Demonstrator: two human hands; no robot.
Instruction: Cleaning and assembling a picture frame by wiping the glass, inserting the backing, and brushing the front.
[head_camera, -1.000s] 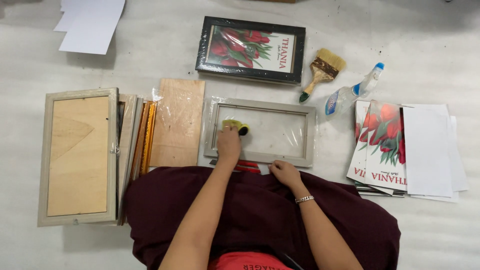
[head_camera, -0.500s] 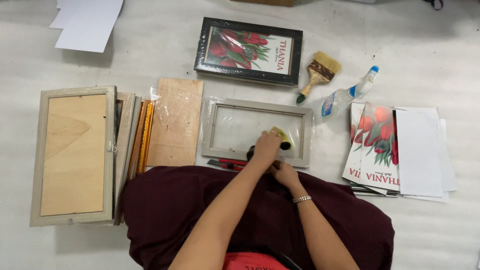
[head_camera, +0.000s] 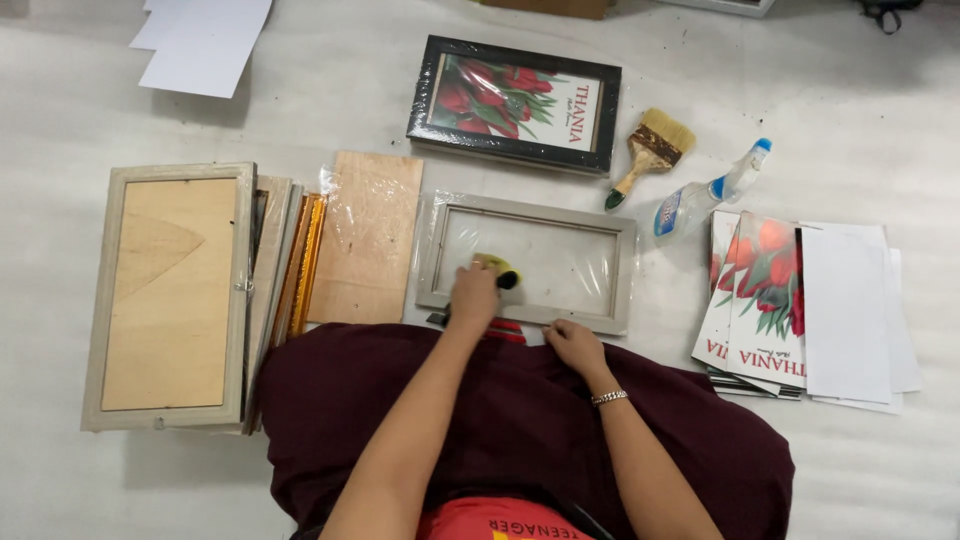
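Left grip (head_camera: 473, 296) is closed on a yellow cloth (head_camera: 497, 268), pressing it to the glass of the grey frame (head_camera: 527, 262) lying flat on the floor just beyond the knees. Right hand (head_camera: 572, 343), fingers loosely together and holding nothing, steadies the frame's near rail. Wiping well likely calls for even, overlapping passes into the corners. Farther off lie a paintbrush (head_camera: 647, 152) and spray bottle (head_camera: 708, 192).

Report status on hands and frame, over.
Left hand pressing yellow cloth on glass of grey rectangular picture frame. Right hand on its near edge. Nothing blocking.
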